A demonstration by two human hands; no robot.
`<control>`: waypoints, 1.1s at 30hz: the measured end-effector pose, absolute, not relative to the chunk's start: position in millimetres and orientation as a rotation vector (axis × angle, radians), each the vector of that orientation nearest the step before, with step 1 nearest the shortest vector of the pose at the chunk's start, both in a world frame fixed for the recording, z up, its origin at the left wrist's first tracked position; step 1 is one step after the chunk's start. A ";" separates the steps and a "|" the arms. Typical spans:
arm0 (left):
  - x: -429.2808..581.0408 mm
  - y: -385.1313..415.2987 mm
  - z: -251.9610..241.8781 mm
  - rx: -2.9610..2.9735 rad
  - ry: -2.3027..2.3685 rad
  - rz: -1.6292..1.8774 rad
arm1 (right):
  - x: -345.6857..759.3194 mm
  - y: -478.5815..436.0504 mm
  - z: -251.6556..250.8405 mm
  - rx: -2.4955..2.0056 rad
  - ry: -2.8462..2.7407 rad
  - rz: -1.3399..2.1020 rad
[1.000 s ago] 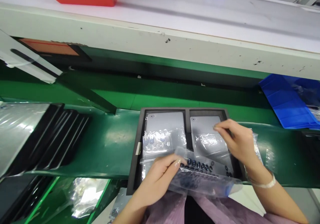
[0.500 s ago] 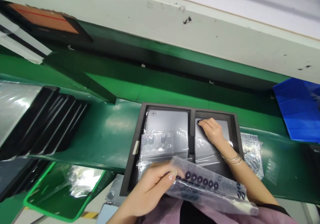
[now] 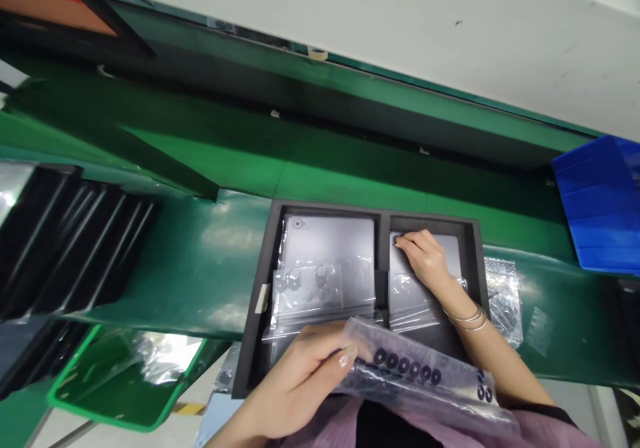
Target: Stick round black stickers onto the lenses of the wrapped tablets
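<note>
One clear sheet (image 3: 425, 387): in left hand (image 3: 306, 376) | tablet (image 3: 404, 265): under right hand (image 3: 424, 259)

Left of the dark tray (image 3: 383, 255), open worktop (image 3: 210, 268) leaves a passage to the black stack (image 3: 75, 241). Clear bags (image 3: 504, 305) lie just right of it. The left hand (image 3: 300, 381) and plastic sleeve (image 3: 415, 391) block its near edge; the right hand (image 3: 425, 258) obstructs its right compartment.
</note>
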State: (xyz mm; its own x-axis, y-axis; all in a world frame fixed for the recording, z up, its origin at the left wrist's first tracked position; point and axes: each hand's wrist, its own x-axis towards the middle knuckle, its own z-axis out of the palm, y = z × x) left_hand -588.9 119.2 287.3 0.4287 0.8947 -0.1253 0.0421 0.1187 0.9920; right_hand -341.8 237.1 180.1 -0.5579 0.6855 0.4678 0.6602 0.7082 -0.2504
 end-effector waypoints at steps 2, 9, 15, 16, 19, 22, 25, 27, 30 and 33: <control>-589.3 119.4 286.1 1.289 0.967 0.782 | -340.3 236.0 181.1 -1.036 -2.379 0.107; -590.5 114.7 278.6 1.167 1.114 0.786 | -333.1 234.5 188.5 -1.067 -2.299 0.512; -591.8 104.8 271.1 1.013 1.228 0.874 | -330.7 239.9 188.9 -1.194 -2.448 0.419; -592.2 103.5 270.7 0.988 1.247 0.886 | -331.1 240.7 195.7 -1.214 -2.467 0.471; -593.2 100.2 271.8 0.954 1.285 0.891 | -340.6 233.0 233.2 -1.205 -2.424 0.676; -593.6 96.5 275.3 0.949 1.308 0.915 | -365.3 204.6 278.4 -1.032 -2.345 0.809; -594.3 91.5 278.2 0.942 1.323 0.964 | -394.9 168.6 303.3 -0.787 -2.394 0.805; -595.3 87.9 279.2 0.925 1.325 0.995 | -410.2 151.2 304.8 -0.758 -2.390 0.750; -597.4 83.0 279.7 0.892 1.342 1.030 | -422.8 140.3 296.8 -0.770 -2.316 0.724; -599.1 79.2 280.3 0.902 1.380 1.067 | -428.2 138.4 292.4 -0.769 -2.244 0.731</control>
State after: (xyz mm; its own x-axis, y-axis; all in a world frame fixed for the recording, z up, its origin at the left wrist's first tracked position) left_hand -599.1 79.2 280.3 -0.0912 0.9483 -0.3039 -0.0561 0.2998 0.9524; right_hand -428.2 138.4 292.4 -0.6183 0.6819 0.3907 0.3207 0.6728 -0.6667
